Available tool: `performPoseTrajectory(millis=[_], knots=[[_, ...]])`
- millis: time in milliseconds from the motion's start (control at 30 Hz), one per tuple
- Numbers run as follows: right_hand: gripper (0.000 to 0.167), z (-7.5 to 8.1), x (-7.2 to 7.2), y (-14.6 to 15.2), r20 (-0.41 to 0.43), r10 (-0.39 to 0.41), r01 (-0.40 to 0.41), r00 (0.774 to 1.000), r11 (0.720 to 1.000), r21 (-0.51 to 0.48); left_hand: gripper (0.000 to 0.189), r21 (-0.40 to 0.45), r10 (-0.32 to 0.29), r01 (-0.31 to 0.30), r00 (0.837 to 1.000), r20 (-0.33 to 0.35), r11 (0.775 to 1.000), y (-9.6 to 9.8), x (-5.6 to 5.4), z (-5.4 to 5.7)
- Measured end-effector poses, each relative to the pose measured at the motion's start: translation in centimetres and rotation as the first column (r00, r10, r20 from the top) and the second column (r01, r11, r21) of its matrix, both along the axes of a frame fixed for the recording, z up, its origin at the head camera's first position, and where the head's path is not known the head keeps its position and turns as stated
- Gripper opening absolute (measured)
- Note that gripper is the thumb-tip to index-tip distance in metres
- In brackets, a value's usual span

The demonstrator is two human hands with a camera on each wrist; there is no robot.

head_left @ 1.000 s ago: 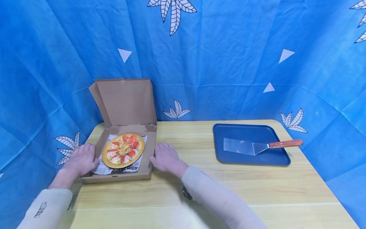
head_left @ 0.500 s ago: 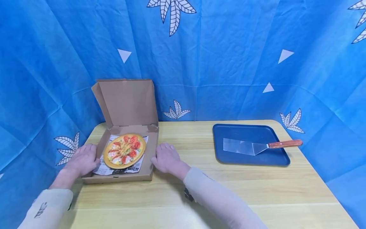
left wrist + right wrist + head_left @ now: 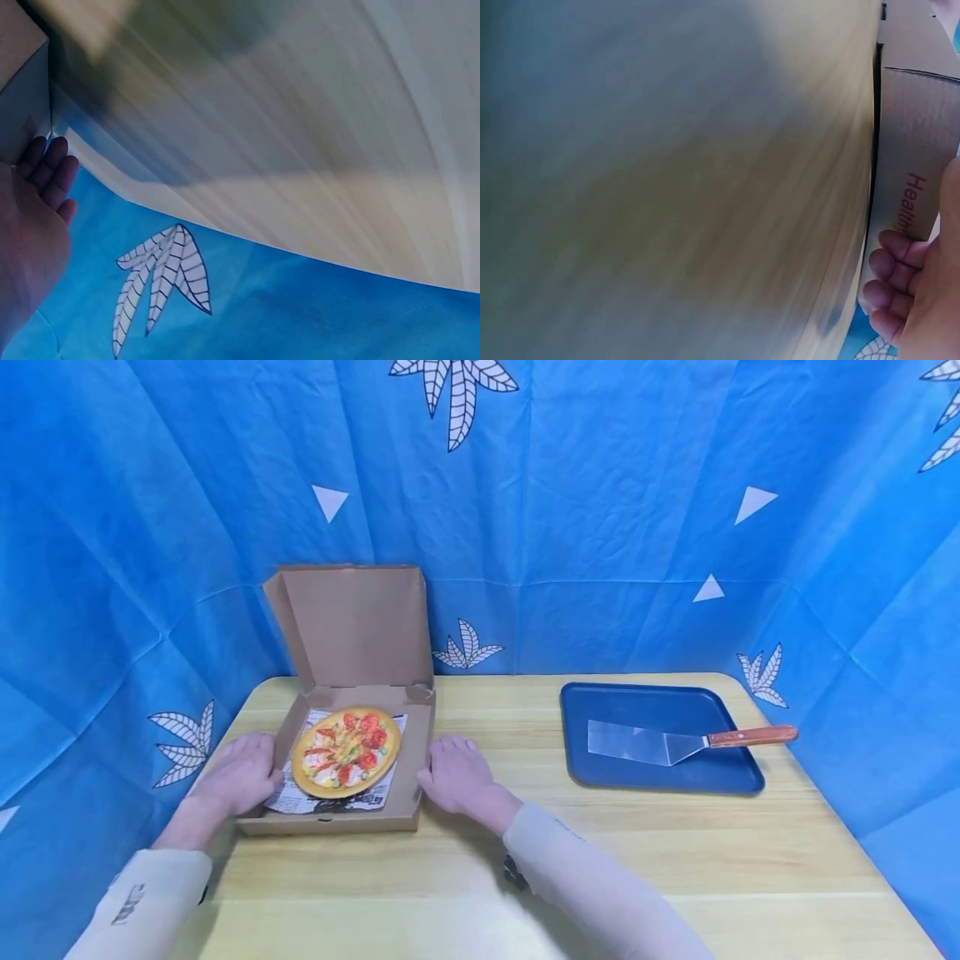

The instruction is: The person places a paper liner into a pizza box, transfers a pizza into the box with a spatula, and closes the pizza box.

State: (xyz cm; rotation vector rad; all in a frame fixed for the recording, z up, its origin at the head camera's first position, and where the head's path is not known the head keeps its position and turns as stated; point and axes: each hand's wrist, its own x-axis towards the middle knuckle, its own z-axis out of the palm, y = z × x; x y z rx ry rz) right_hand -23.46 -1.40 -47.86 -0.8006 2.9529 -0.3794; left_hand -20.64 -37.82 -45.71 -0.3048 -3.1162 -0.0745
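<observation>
An open cardboard pizza box (image 3: 427, 760) stands at the left of the table, lid (image 3: 356, 627) raised at the back. Inside, a round pizza (image 3: 347, 752) with red toppings lies on printed paper (image 3: 288, 797). My left hand (image 3: 238, 772) grips the box's left wall, thumb over the rim; in the left wrist view its fingers (image 3: 54, 172) lie along the outside. At the opposite wall my right hand (image 3: 459, 777) holds on, thumb at the rim. The right wrist view shows its fingers (image 3: 891, 289) bent against the outer side, beside red lettering.
On the right of the wooden table (image 3: 510, 877) sits a blue tray (image 3: 615, 777). A metal spatula (image 3: 630, 743) lies across it, its wooden handle (image 3: 753, 737) sticking out past the right rim. Blue cloth (image 3: 600, 510) with leaf prints hangs behind and at both sides.
The pizza box, with the pizza in it, has slid to the right along the table, both hands moving with it. The tray and spatula stay in place.
</observation>
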Motion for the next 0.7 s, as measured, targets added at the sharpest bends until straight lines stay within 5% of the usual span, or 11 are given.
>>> performPoseTrajectory(millis=[700], knots=[[0.06, 0.6, -0.1, 4.2, 0.015, -0.036, 0.036, 0.999, 0.999, 0.035, 0.048, 0.038, -0.023, 0.022, 0.999, 0.03, 0.999, 4.5, -0.5, 0.0]])
